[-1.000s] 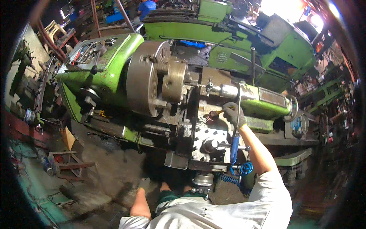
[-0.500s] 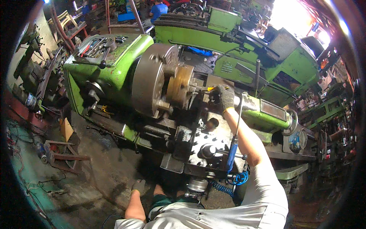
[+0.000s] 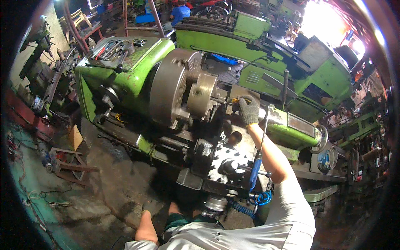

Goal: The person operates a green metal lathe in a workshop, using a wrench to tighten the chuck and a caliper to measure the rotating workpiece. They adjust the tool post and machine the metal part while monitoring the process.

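A green lathe spans the middle of the view. Its large grey chuck [image 3: 168,89] holds a brass-coloured round workpiece [image 3: 201,96]; the chuck jaws look smeared. My right hand [image 3: 248,111], in a dark grey knit glove, is closed at the tailstock [image 3: 287,125] end, just right of the workpiece. A small yellow piece [image 3: 235,100] shows at its fingers, but what they grip is hidden. Below that forearm stands the tool post [image 3: 229,166], with a blue-handled air gun [image 3: 255,173] beside it. My left hand [image 3: 150,206] hangs low over the floor, dim, its fingers unclear.
Hand tools [image 3: 121,49] lie on top of the headstock. Another green machine [image 3: 233,46] stands behind the lathe, and a person in blue [image 3: 180,13] is far off. A metal frame [image 3: 73,166] sits on the floor at left. Blue coiled hose [image 3: 243,207] hangs below the carriage.
The whole view has shifted slightly, moving the scene rightward. The workpiece's shading and the smeared jaws differ, consistent with turning. My right hand stays at the tailstock end.
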Demonstrator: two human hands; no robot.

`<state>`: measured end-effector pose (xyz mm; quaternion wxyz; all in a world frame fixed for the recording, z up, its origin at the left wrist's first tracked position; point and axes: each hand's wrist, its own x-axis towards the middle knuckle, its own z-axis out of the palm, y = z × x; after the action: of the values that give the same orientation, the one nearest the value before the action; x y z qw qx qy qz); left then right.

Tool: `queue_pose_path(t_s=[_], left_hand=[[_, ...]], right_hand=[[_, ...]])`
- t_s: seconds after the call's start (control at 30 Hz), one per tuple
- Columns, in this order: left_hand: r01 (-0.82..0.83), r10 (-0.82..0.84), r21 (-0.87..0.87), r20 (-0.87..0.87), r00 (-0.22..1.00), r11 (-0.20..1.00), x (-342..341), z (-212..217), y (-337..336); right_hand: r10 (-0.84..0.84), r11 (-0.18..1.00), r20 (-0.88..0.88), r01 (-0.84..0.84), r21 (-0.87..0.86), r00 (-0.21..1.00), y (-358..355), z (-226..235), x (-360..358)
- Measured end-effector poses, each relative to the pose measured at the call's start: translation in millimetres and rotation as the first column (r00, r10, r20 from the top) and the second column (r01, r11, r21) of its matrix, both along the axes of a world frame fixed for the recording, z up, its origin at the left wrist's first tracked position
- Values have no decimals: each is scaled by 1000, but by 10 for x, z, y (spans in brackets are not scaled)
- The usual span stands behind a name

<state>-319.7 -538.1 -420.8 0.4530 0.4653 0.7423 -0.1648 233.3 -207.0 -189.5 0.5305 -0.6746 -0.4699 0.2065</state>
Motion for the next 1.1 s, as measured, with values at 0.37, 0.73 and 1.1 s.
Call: queue_pose_path(t_s=[0.37,0.73,1.1], left_hand=[[746,-726,94,-178,665,660,-229,-918,-327],[204,-191,121,-106,976,972,-105,-518,-486],[-174,178,42,-117,977,984,-470,-666,-808]], right_hand=[[294,950,514,-305,-65,806,-490,-85,-37],[277,912,692,-409,29,667,-477,-110,14],[-90,994,242,102,-40,966,428,103,139]])
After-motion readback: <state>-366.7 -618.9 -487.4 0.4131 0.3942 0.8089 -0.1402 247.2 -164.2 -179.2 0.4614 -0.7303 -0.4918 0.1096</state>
